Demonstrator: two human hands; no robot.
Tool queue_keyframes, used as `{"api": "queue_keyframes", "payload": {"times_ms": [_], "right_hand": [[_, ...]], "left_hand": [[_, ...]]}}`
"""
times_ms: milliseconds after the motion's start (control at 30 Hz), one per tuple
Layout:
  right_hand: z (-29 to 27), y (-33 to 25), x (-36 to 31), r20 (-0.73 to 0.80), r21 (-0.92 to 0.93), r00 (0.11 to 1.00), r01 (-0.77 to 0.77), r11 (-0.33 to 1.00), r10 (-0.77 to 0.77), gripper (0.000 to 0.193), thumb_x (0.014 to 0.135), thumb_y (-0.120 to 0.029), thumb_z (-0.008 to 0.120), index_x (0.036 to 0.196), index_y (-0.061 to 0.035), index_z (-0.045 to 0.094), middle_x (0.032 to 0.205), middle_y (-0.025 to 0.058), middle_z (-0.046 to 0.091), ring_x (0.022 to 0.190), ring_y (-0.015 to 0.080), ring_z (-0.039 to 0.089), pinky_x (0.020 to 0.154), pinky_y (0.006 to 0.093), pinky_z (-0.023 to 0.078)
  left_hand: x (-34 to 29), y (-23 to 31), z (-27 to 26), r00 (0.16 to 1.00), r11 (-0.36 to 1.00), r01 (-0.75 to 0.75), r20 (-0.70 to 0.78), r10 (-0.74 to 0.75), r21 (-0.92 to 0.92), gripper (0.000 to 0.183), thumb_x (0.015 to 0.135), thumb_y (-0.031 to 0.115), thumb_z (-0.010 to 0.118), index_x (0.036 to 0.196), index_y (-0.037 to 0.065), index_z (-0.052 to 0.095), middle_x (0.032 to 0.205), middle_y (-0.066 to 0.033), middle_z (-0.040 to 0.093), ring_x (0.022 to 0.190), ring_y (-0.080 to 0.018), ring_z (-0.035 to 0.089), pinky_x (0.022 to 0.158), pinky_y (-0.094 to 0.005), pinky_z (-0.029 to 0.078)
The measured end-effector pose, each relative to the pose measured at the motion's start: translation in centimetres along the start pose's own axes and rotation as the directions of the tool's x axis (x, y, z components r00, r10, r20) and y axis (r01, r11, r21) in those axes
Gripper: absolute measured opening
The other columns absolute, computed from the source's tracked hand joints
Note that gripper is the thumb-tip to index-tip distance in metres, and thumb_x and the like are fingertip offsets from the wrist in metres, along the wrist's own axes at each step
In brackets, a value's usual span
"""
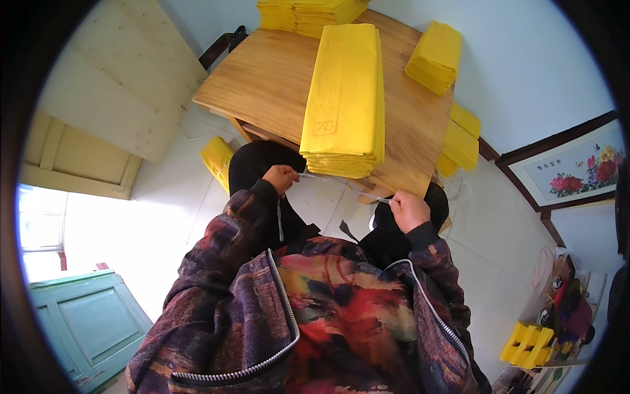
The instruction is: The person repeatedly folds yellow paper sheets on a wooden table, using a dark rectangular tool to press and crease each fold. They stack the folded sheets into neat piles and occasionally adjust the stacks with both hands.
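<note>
A translucent plastic string (357, 191) stretches between my two hands, just in front of the near end of a tall stack of yellow paper (344, 92). My left hand (280, 178) is closed on one part of the string, and a loose tail hangs below it. Farther right and a little nearer to me, my right hand (410, 211) grips the other part in a fist. The paper stack lies lengthwise on the wooden table, its near end at the front edge. Reddish printing runs along its top sheet. Neither hand touches the stack.
The wooden table (256, 72) carries more yellow stacks (308, 14) at the back and another stack (434, 56) at the right. Yellow bundles (461, 141) stand beyond its right side. A yellow bundle (216, 157) rests on the floor at left. A framed flower picture (571, 164) is at right.
</note>
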State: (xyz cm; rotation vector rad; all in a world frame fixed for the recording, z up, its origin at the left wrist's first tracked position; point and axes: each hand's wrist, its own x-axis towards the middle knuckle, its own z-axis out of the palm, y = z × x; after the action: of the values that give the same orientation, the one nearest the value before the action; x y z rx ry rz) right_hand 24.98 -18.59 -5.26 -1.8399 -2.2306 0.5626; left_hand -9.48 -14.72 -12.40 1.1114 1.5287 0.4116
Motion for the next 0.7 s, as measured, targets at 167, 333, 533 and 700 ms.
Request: {"api": "queue_keyframes", "payload": {"times_ms": [167, 333, 533, 700], "right_hand": [[0.0, -1.9, 0.0, -0.059, -0.137, 0.997, -0.058, 0.989, 0.050, 0.021, 0.080, -0.026, 0.057, 0.073, -0.0062, 0.055, 0.069, 0.0159, 0.060, 0.068, 0.0354, 0.058, 0.057, 0.0451, 0.044], [-0.8, -3.0, 1.2, -0.089, -0.216, 0.991, -0.118, 0.969, 0.101, 0.019, 0.081, -0.024, 0.056, 0.079, -0.0057, 0.056, 0.068, 0.0170, 0.060, 0.068, 0.0368, 0.059, 0.058, 0.0463, 0.045], [-1.4, -1.9, 4.6, -0.185, -0.233, 0.982, -0.070, 0.970, 0.026, 0.019, 0.082, -0.025, 0.053, 0.086, -0.0072, 0.058, 0.075, 0.0171, 0.062, 0.071, 0.0369, 0.060, 0.062, 0.0470, 0.047], [-0.7, -0.2, 8.3, -0.118, -0.210, 0.991, -0.089, 0.974, 0.065, 0.017, 0.081, -0.021, 0.050, 0.089, -0.0073, 0.057, 0.076, 0.0193, 0.062, 0.075, 0.0400, 0.059, 0.062, 0.0504, 0.045]], "left_hand": [[4.6, -0.6, 0.5, 0.921, 0.959, -0.270, -0.267, 0.285, 0.091, 0.022, 0.078, 0.020, 0.057, 0.078, -0.001, 0.065, 0.070, -0.0140, 0.064, 0.064, -0.0231, 0.060, 0.062, -0.0336, 0.047], [5.1, -0.4, -0.6, 0.851, 0.928, -0.313, -0.373, 0.369, 0.203, 0.024, 0.078, 0.024, 0.060, 0.079, 0.000, 0.063, 0.069, -0.0174, 0.061, 0.065, -0.0287, 0.060, 0.061, -0.0361, 0.047], [3.4, 1.8, -0.6, 0.806, 0.903, -0.329, -0.416, 0.421, 0.277, 0.024, 0.076, 0.024, 0.060, 0.077, 0.000, 0.062, 0.070, -0.0184, 0.061, 0.067, -0.0313, 0.061, 0.061, -0.0375, 0.047], [3.3, 2.7, -0.9, 0.773, 0.864, -0.366, -0.403, 0.489, 0.346, 0.022, 0.076, 0.023, 0.058, 0.077, 0.001, 0.063, 0.070, -0.0182, 0.061, 0.066, -0.0310, 0.061, 0.060, -0.0365, 0.047]]}}
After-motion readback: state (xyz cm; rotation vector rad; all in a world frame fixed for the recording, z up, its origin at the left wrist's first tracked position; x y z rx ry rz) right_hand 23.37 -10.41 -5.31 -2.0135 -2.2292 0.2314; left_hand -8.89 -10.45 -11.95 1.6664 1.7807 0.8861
